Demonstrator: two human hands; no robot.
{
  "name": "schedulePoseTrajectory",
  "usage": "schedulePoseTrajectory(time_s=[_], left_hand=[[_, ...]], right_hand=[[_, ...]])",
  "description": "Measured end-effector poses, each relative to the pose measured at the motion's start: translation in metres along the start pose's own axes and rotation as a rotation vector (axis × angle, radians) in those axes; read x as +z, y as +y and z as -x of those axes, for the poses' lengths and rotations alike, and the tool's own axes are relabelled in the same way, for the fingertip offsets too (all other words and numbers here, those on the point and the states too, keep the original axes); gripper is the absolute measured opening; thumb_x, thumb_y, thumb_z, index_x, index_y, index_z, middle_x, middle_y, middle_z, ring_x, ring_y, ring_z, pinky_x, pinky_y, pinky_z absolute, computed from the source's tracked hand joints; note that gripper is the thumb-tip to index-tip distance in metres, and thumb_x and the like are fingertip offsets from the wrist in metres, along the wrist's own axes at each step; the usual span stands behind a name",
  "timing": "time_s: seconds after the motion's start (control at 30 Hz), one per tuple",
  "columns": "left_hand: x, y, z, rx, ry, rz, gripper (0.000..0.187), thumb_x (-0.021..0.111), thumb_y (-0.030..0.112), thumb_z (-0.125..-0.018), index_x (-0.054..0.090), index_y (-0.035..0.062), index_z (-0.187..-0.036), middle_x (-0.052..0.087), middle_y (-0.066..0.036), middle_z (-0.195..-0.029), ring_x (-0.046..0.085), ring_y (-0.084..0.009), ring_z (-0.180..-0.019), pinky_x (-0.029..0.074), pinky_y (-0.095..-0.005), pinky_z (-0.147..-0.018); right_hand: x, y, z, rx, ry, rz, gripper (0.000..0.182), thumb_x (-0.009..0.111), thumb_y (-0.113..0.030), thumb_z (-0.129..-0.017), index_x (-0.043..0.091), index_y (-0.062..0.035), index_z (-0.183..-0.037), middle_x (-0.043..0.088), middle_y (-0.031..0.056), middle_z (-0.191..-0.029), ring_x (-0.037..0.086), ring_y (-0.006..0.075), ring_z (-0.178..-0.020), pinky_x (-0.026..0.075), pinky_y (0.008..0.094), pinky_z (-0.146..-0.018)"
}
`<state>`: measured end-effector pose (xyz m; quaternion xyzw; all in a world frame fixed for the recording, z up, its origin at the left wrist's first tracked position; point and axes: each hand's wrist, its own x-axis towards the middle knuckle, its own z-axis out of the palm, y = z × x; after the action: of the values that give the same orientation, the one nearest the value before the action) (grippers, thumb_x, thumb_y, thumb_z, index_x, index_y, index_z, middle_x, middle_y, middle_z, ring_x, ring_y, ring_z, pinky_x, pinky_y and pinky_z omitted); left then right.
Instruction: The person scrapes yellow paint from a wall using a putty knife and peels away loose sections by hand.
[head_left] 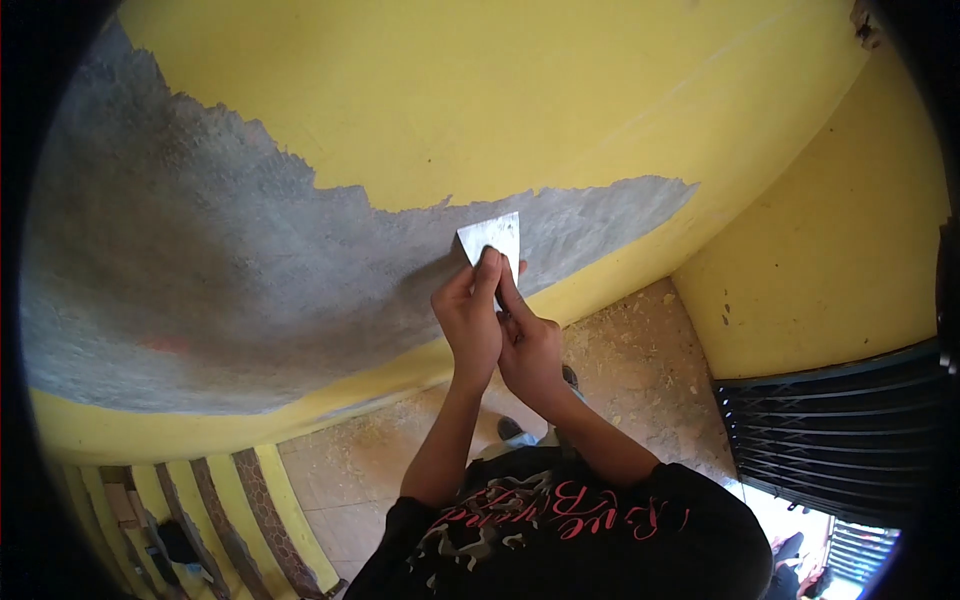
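Both of my hands are closed on a metal scraper (505, 232), whose wide bright blade points up toward the wall. My left hand (470, 312) has its thumb pressed on the blade's face. Close against it, my right hand (530, 345) grips the lower part, with a finger along the blade; the handle is mostly hidden. Behind the blade, the wall shows a large bare grey patch (230, 240) with a ragged upper edge, bordered by yellow paint (480, 90). From this view I cannot tell whether the blade touches the wall.
Paint flakes lie scattered on the tiled floor (640, 350). A dark folding metal gate (830, 430) stands at the right, with a person (790, 575) beyond it. Yellow and brown steps (230, 510) are at the lower left. My shoe (511, 428) shows below my hands.
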<state>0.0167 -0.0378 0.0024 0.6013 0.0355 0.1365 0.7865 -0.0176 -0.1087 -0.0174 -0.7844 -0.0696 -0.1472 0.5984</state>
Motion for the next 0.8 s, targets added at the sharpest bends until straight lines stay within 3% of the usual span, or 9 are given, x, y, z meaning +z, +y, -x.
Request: schedulePoseTrajectory(time_s=[0.13,0.2,0.27,0.4,0.57,0.7,0.8], left_hand=[[0.016,0.025,-0.008,0.011,-0.021,0.062,0.031,0.060,0.020,-0.092,0.065,-0.0100,-0.087,0.067,-0.011,-0.078,0.067,-0.0176,-0.078,0.049,-0.0246,-0.066],[0.009,0.021,-0.005,0.047,-0.044,-0.049,0.031,0.060,0.020,-0.092,0.065,-0.0100,-0.087,0.067,-0.011,-0.079,0.067,-0.0176,-0.077,0.049,-0.0247,-0.066],[0.002,0.010,-0.001,0.025,0.001,-0.004,0.032,0.059,0.022,-0.093,0.066,-0.0094,-0.086,0.068,-0.012,-0.078,0.064,-0.0130,-0.073,0.047,-0.0230,-0.064],[0.011,0.026,-0.011,0.052,-0.029,0.023,0.030,0.060,0.019,-0.092,0.066,-0.0092,-0.084,0.067,-0.010,-0.077,0.066,-0.0155,-0.074,0.049,-0.0240,-0.064],[0.003,0.009,-0.002,0.007,0.049,0.027,0.031,0.060,0.021,-0.092,0.066,-0.0090,-0.086,0.068,-0.011,-0.078,0.063,-0.0118,-0.073,0.046,-0.0226,-0.062],[0.006,0.035,-0.008,0.030,-0.034,-0.074,0.029,0.061,0.019,-0.092,0.066,-0.0097,-0.087,0.067,-0.009,-0.077,0.064,-0.0134,-0.075,0.048,-0.0243,-0.066],[-0.004,0.001,-0.002,-0.002,0.045,-0.025,0.030,0.062,0.020,-0.091,0.065,-0.0097,-0.087,0.067,-0.009,-0.078,0.064,-0.0135,-0.074,0.048,-0.0240,-0.065]], right_hand=[[-0.005,-0.008,-0.001,0.008,-0.019,-0.036,0.064,0.051,0.007,-0.080,0.039,-0.0085,-0.140,0.044,0.0130,-0.056,0.045,0.0158,-0.047,0.039,0.0275,-0.049],[-0.003,-0.007,-0.007,0.005,-0.007,-0.054,0.063,0.051,0.007,-0.080,0.039,-0.0085,-0.140,0.044,0.0130,-0.056,0.045,0.0152,-0.047,0.039,0.0273,-0.049],[0.007,0.004,0.003,-0.038,0.018,-0.062,0.064,0.051,0.007,-0.080,0.040,-0.0094,-0.141,0.042,0.0124,-0.054,0.042,0.0145,-0.045,0.039,0.0272,-0.049],[-0.008,-0.019,-0.009,0.071,-0.060,-0.075,0.064,0.051,0.008,-0.079,0.040,-0.0094,-0.140,0.044,0.0130,-0.057,0.043,0.0149,-0.047,0.039,0.0271,-0.049],[0.002,-0.003,-0.003,-0.030,-0.012,-0.032,0.065,0.051,0.008,-0.080,0.039,-0.0096,-0.141,0.046,0.0139,-0.059,0.045,0.0156,-0.048,0.042,0.0272,-0.051],[-0.003,-0.019,-0.009,-0.033,0.003,-0.072,0.067,0.052,0.007,-0.079,0.038,-0.0109,-0.142,0.045,0.0149,-0.060,0.044,0.0164,-0.048,0.042,0.0270,-0.052],[0.009,0.013,0.004,-0.015,-0.029,-0.031,0.067,0.052,0.006,-0.079,0.037,-0.0117,-0.142,0.044,0.0149,-0.059,0.042,0.0174,-0.048,0.041,0.0268,-0.051]])
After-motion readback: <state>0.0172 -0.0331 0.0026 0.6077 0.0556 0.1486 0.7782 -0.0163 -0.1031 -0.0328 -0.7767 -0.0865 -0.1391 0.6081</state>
